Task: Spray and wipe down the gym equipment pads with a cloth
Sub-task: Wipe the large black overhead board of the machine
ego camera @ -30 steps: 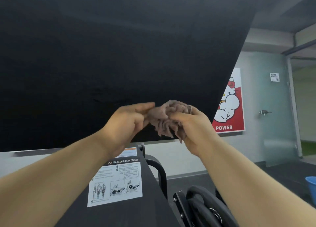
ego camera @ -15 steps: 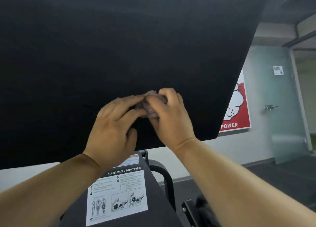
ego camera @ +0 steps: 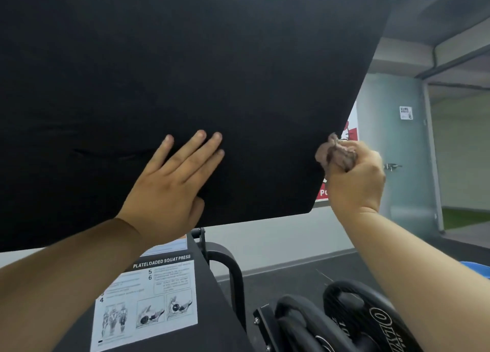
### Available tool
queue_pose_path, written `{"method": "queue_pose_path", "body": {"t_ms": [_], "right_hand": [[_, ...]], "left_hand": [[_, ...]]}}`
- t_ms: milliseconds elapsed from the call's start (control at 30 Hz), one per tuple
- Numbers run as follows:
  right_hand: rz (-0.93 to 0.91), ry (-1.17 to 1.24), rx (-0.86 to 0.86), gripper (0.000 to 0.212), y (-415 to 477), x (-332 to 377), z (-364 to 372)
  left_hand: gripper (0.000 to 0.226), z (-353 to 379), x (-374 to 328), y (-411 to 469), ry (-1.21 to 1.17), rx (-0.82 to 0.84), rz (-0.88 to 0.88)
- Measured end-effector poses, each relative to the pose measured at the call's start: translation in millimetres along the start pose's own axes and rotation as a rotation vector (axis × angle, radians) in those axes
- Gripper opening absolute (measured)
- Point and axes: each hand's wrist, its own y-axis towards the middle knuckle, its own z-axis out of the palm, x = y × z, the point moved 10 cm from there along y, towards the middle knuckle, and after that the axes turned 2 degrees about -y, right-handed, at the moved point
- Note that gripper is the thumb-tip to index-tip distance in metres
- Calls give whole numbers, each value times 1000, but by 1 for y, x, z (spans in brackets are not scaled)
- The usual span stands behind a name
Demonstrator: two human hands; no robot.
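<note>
A person faces a large black pad [ego camera: 185, 60], tilted overhead and filling most of the view. Two bare forearms reach up toward it from the lower corners.

The left arm rises from the lower left. The left hand [ego camera: 169, 190] lies flat on the lower part of the pad, palm against the surface. Its fingers [ego camera: 197, 150] are straight and a little spread, pointing up and to the right. The thumb sits low, near the pad's bottom edge. This hand holds nothing.

The right arm comes up from the lower right. The right hand [ego camera: 355, 182] is closed in a fist at the pad's right edge, fingers curled tight around a bunched pinkish-brown cloth [ego camera: 335, 154]. The cloth pokes out of the top of the fist, right at the pad's edge. Whether it presses on the pad cannot be told.

Below the pad stands a black machine frame with a white label [ego camera: 148, 298] headed "PLATELOADED SQUAT PRESS", with small exercise drawings. Black weight plates [ego camera: 371, 317] sit at the lower right, under the right forearm. Behind, a red poster [ego camera: 322, 192] on the wall is mostly hidden by the pad and the fist. Further right is a frosted glass door [ego camera: 408, 145].
</note>
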Motion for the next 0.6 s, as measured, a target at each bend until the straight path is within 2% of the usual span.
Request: {"method": "queue_pose_path", "body": {"t_ms": [67, 167, 233, 300, 433, 533, 600], "right_hand": [[-107, 66, 46, 6, -19, 34, 4], [-369, 176, 179, 20, -75, 116, 22], [-459, 231, 274, 25, -105, 158, 40], [-533, 268, 333, 28, -130, 199, 57], [-686, 330, 370, 32, -178, 276, 84], [-796, 360, 363, 33, -216, 328, 106], [-872, 356, 386, 32, -238, 353, 120]], "left_hand": [[66, -12, 4, -4, -58, -16, 21], [62, -42, 28, -15, -51, -81, -46], [63, -66, 54, -28, -30, -112, -139], [67, -90, 93, -50, 2, -94, -260], [84, -135, 189, -117, 35, -28, -637], [95, -160, 239, -172, -80, -65, -908], [94, -168, 251, -191, -194, -113, -1014]]}}
